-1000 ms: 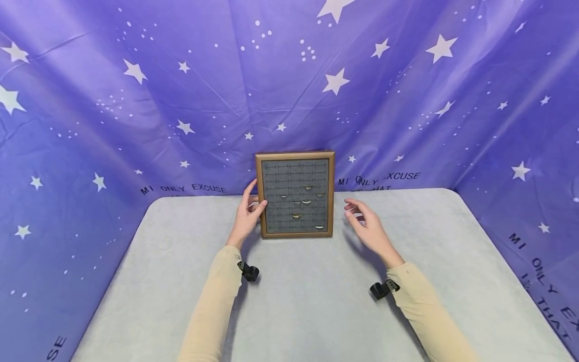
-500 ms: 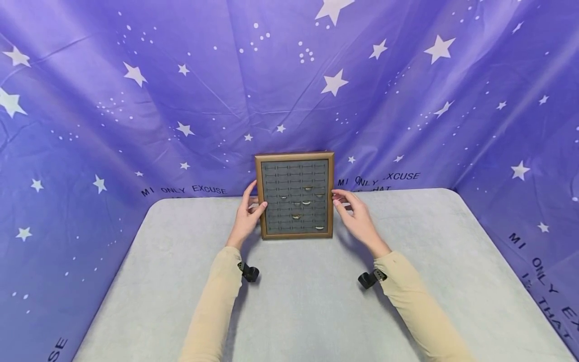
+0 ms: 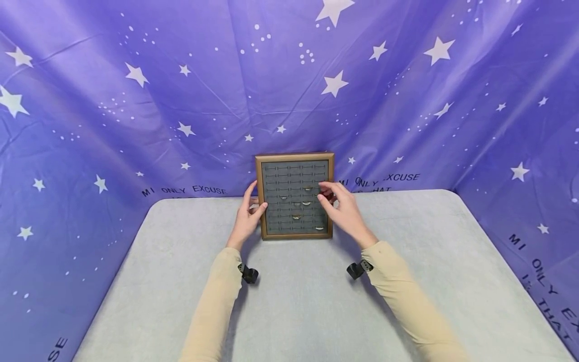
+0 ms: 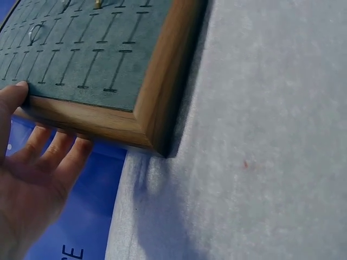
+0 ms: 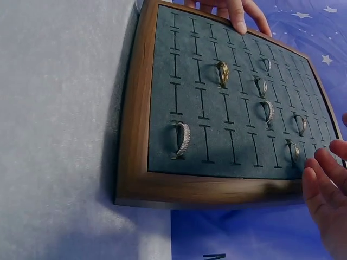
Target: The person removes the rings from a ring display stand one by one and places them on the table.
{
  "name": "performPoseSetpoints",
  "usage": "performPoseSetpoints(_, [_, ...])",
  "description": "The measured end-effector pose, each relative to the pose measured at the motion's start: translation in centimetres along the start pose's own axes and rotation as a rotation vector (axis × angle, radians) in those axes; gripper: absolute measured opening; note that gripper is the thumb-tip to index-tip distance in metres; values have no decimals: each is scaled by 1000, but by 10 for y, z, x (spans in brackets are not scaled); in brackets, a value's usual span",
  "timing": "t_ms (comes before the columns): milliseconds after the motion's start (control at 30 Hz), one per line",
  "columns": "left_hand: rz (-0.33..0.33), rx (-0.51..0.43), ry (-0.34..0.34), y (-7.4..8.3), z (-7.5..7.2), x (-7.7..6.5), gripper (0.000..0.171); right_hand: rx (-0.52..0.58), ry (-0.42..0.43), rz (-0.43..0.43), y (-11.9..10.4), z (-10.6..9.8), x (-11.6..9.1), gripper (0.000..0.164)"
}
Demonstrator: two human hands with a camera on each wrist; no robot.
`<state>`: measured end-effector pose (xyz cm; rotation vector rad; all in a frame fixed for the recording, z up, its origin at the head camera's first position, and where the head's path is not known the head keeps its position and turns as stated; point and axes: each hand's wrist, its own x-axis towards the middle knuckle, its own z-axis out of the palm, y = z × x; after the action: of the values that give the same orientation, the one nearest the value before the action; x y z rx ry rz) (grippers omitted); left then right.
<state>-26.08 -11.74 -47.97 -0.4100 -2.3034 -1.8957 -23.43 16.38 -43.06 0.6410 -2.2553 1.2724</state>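
Note:
A ring display board [image 3: 294, 236] with a wooden frame and dark slotted padding leans upright at the table's back edge. Several rings sit in its slots, among them a gold ring [image 5: 223, 74] and a stone-studded silver ring [image 5: 185, 140]. My left hand [image 3: 245, 219] grips the board's left side, thumb on the front of the frame and fingers behind, as the left wrist view confirms. Over the right side of the board is my right hand [image 3: 346, 211], thumb and fingers apart, fingertips close to a slim ring [image 5: 293, 151] near the frame's right edge.
A pale grey cloth covers the table [image 3: 298, 301]. Behind and at both sides hangs a purple curtain [image 3: 217, 100] with white stars and black lettering, right at the table's back edge. Each wrist carries a small black camera.
My right hand has moved left, from beside the board to its right edge and then over its front. My left hand and the board have stayed in place.

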Motion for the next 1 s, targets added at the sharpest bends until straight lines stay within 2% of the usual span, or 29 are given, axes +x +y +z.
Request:
performPoseSetpoints(167, [-13,31,-5,0,-1,-1,69,-80,15,-27,-2,8,5,32])
performPoseSetpoints(267, [1,21,-13,0,-2,0,69,-99,45,-35,-3,15,8,31])
performPoseSetpoints(500, [20,28,-38,32,-2,-10,68,-171,96,-7,-5,31,9,28])
performPoseSetpoints(667, [30,13,-47,30,-2,-12,68,-220,127,4,-6,40,6,25])
performPoseSetpoints(1000, [36,16,-34,30,-2,-12,68,-198,197,67,-8,51,9,19])
